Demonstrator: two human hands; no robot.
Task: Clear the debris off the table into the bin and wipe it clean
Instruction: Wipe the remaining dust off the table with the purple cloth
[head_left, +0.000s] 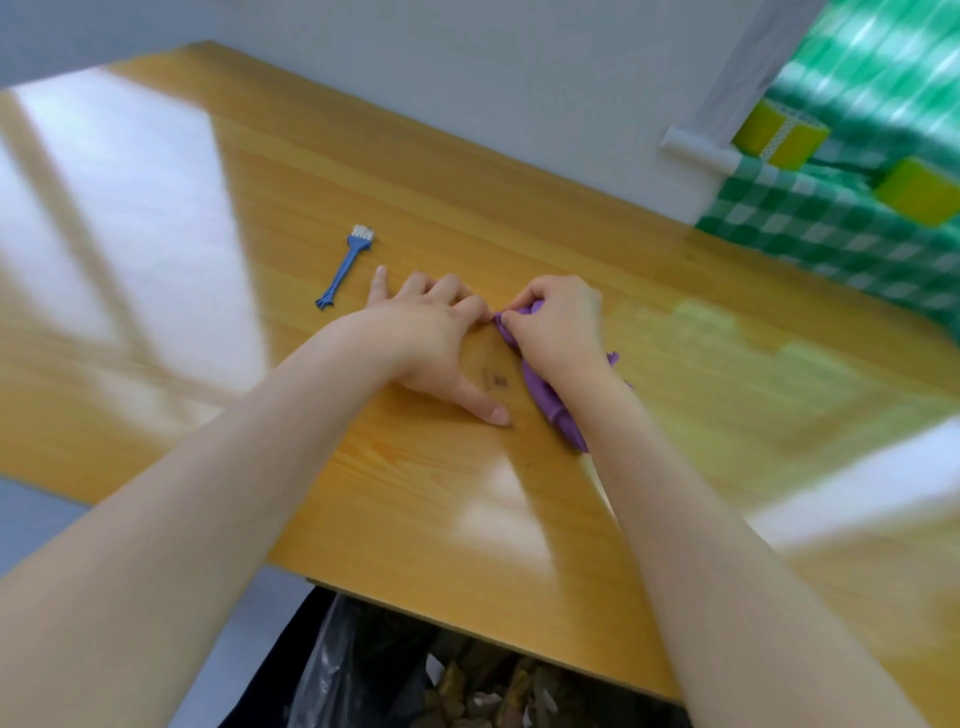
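1. Now my right hand (558, 327) is bunched around the purple cloth (550, 405), fingers (524, 306) curled tight over its upper end. The rest of it trails under my wrist on the table (441, 519).
2. My left hand (431, 332) lies flat on the table and holds nothing. Its fingertips (480, 306) touch the cloth's end, and the thumb stretches back toward me.
3. A few dark specks of debris (497, 380) sit between my 2 hands, just beside the cloth.
4. The cloth looks soft, light and limp, so I judge it will fold and drag rather than push. Gripping it as a wad near its middle should give me a firm pad, and pressing down should stop it skating on the glossy wood.
5. The specks seem tiny and light, likely to scatter. I would sweep them slowly toward the near edge, where the bin (363, 665) with its black bag stands below.
6. The blue brush (345, 267) lies apart on my left.
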